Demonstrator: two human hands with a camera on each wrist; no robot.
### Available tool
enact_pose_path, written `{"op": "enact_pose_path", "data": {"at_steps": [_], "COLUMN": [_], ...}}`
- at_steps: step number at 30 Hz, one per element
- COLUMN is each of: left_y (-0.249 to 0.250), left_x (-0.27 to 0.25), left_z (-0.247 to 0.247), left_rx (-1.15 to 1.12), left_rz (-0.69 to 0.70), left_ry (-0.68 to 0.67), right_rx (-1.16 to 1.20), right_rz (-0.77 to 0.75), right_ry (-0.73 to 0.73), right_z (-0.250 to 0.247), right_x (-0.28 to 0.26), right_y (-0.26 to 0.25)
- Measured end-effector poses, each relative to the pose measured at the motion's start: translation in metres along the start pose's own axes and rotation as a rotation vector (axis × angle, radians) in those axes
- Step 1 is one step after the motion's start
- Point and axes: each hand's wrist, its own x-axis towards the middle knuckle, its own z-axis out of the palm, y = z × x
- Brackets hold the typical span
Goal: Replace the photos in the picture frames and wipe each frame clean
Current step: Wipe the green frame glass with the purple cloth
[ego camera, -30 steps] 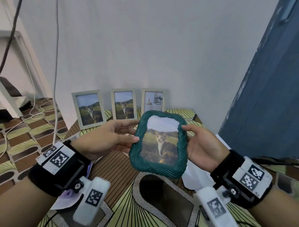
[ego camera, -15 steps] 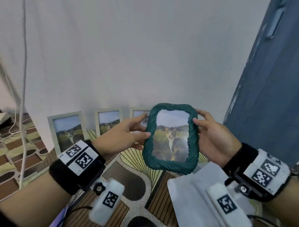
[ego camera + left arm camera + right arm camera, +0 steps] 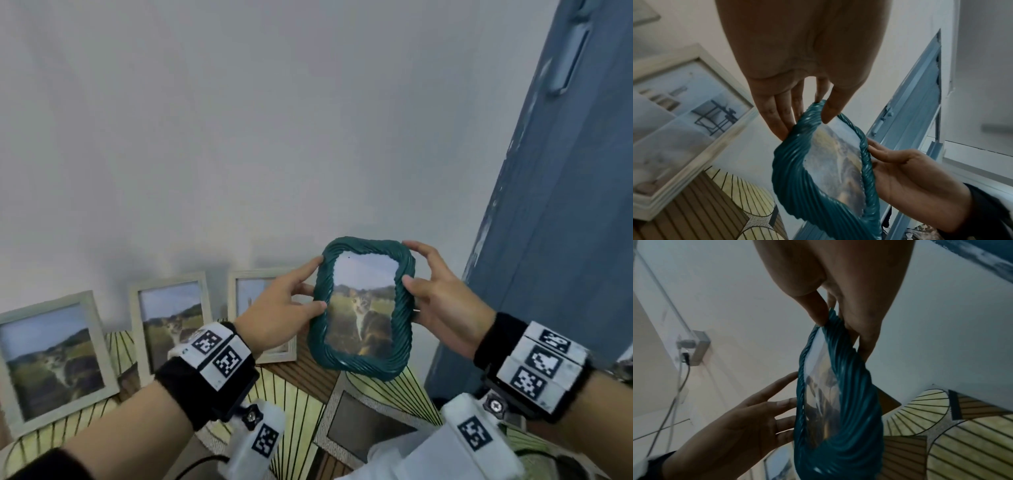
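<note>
A: Head view?
B: I'm holding the teal rope-twist picture frame (image 3: 362,310) upright in the air, in front of the white wall (image 3: 274,137). My left hand (image 3: 274,318) pinches its left edge, my right hand (image 3: 442,308) its right edge. Cat photo (image 3: 361,308) sits inside. Three pale wooden frames (image 3: 51,356) lean on the wall behind, to the left, on the patterned floor mat (image 3: 301,404).

A: Left wrist?
B: Thumb in front, fingers (image 3: 781,120) behind the teal rim, gripping. Right hand across on the far edge.

A: Right wrist?
B: Same grip mirrored: thumb and fingers (image 3: 865,340) clamp the top right corner. Left fingers touch the opposite edge.
</note>
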Motion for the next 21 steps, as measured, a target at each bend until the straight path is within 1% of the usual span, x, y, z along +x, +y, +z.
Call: {"op": "enact_pose_path", "data": {"at_steps": [3, 8, 11, 15, 21], "left_y": [-0.015, -0.041, -0.052, -0.063, -0.071], "left_x": [0.021, 0.042, 0.047, 0.053, 0.046], "left_z": [0.010, 0.030, 0.037, 0.039, 0.038], "left_rx": [-0.039, -0.132, -0.182, -0.197, -0.207], "left_rz": [-0.019, -0.041, -0.058, -0.072, -0.094], "left_ry": [0.009, -0.018, -0.037, -0.019, -0.020], "right_rx": [0.002, -0.053, -0.076, -0.081, -0.091], "right_rz": [0.028, 0.034, 0.035, 0.057, 0.082], "right_ry": [-0.026, -0.053, -0.068, -0.080, -0.082], "right_z": [-0.013, -0.033, -0.041, -0.042, -0.038], "right_x": [0.022, 0.051, 0.064, 0.076, 0.077], "right_y": [0.010, 0.034, 0.048, 0.061, 0.077]}}
